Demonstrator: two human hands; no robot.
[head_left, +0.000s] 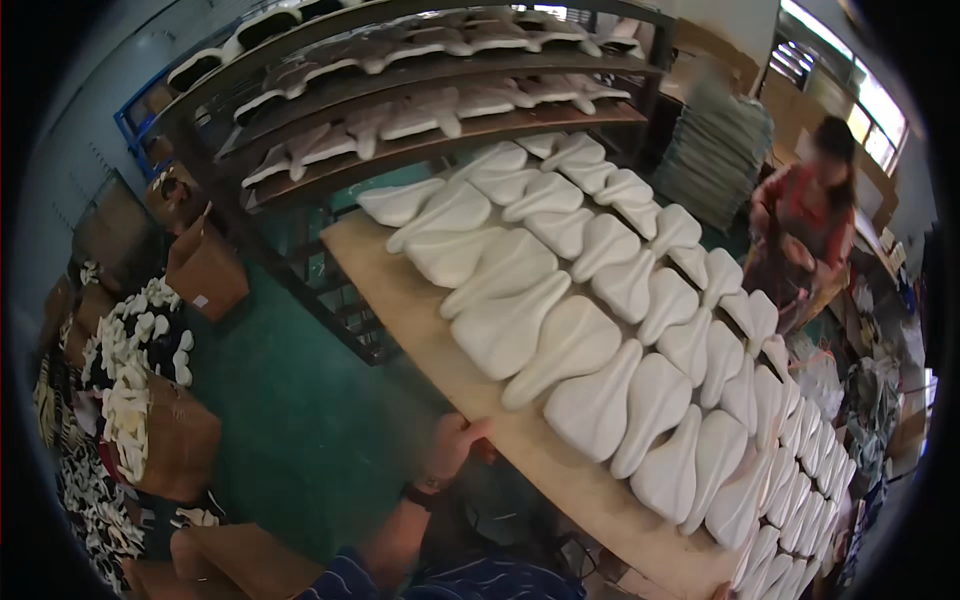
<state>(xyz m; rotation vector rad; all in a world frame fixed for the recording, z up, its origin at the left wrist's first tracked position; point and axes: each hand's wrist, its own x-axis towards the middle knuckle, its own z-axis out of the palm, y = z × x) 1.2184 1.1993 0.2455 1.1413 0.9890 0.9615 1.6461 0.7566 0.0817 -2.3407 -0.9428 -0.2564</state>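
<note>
A long wooden board [420, 310] runs from the upper middle down to the lower right. It carries several rows of white saddle-shaped foam pieces [575, 340] laid side by side. My left hand [455, 442], with a watch on the wrist, is shut on the board's near edge, thumb on top. Its forearm rises from a blue striped sleeve at the bottom. The nearest white piece lies just right of the hand. My right hand is not visible.
Behind the board stands a dark metal rack [420, 110] with shelves of similar pieces. Cardboard boxes [205, 270] and bins of small white parts [135, 370] stand left on the green floor [300, 420]. A person in red [805, 225] works at the right, near grey stacks [715, 150].
</note>
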